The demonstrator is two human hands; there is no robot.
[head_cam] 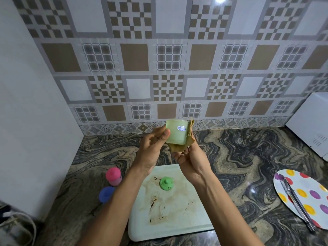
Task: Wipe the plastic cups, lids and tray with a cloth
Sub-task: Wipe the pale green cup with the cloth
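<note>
Marbled stone counter (248, 148) under a patterned tile wall (134, 57).

1. Green cup (175, 134): raised clear of the counter, at 12 o'clock from the tray, label facing the camera. The left grip (152, 144) is clamped on its 9 o'clock side with the thumb across the wall, likely to steady it for turning.
2. Tan cloth (190, 137): wraps from the cup's base round to its 3 o'clock side. It is pinched in the right grip (190, 158) at 6 o'clock below the cup, probably to rub the outside.
3. White tray (177, 228): stained brown, flat under the forearms, seemingly not yet wiped.
4. Green lid (166, 183): on the tray.
5. Pink cup (113, 175), lidded, and blue cup (106, 194): at 9 o'clock off the tray.
6. Spotted plate (301, 196) carrying tongs (296, 201): at 3 o'clock.
</note>
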